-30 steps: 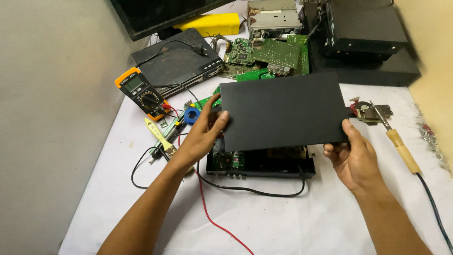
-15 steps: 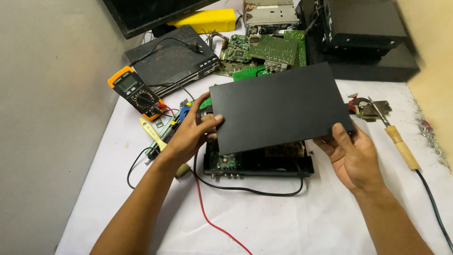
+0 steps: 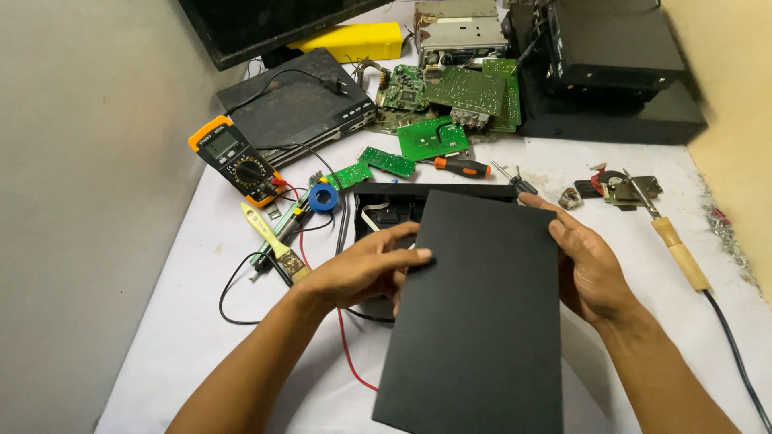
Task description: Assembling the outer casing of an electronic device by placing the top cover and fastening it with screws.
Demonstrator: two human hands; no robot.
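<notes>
Holding: black cover panel (image 3: 478, 313) pinched between both hands, clear of the table.
Left grip: left hand (image 3: 366, 269) on the panel's left long edge, upper half; fingers spread onto the top face, thumb not visible, presumably under. Grasping, not clenched.
Right grip: right hand (image 3: 587, 269) on the opposite long edge, same height; fingers laid along the edge and face. Grasping the same panel.
Panel axis: long axis runs away from the person, slightly tilted; far short edge points at the open black chassis (image 3: 394, 205), near short edge hangs toward the camera.
Panel position: far end overlaps the chassis; whether it touches, cannot tell.
Step (judgement): cover is off the chassis and being handled; looks like turning or repositioning.
Next move (judgement): any refit needs the panel rotated so its long axis matches the chassis, which lies crosswise.
Just beyond left grip: blue tape roll (image 3: 323, 197), paintbrush (image 3: 273, 241), red lead (image 3: 350, 354).
Beyond right grip: soldering iron (image 3: 671, 241).
Further out: yellow multimeter (image 3: 233, 158), green circuit boards (image 3: 434, 138), orange-handled screwdriver (image 3: 462, 166).
</notes>
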